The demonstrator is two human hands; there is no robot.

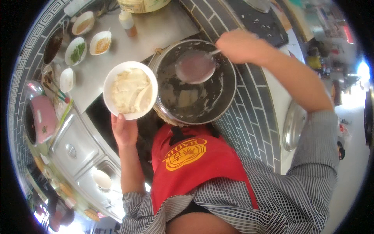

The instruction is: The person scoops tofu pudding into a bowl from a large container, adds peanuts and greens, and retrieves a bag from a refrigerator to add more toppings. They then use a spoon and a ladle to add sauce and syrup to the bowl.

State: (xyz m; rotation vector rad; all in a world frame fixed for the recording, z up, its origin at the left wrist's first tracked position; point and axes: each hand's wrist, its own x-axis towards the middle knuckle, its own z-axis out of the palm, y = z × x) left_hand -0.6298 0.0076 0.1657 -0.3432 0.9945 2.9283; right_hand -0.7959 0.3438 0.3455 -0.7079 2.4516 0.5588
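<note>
My left hand (125,131) holds up a white bowl (105,92) by its near rim, the thumb over the edge. In the bowl lie soft, pale slabs (133,87) that look like tofu pudding. To the right stands a deep round metal pot (233,84), its inner wall streaked with white residue. My right hand (238,46) grips the handle of a shallow metal ladle (195,67). The ladle's round pan hangs within the pot's opening, apart from the bowl. A pale patch shows low in the pot; whether it is food or a reflection I cannot tell.
White dishes with chopped greens (76,52), a yellowish crumbly topping (102,45) and a brown sauce or powder (84,26) stand on the steel counter (157,26). A squeeze bottle (128,25) is behind them. At left are a pink pot (43,118) and a lidded steel pan (71,146).
</note>
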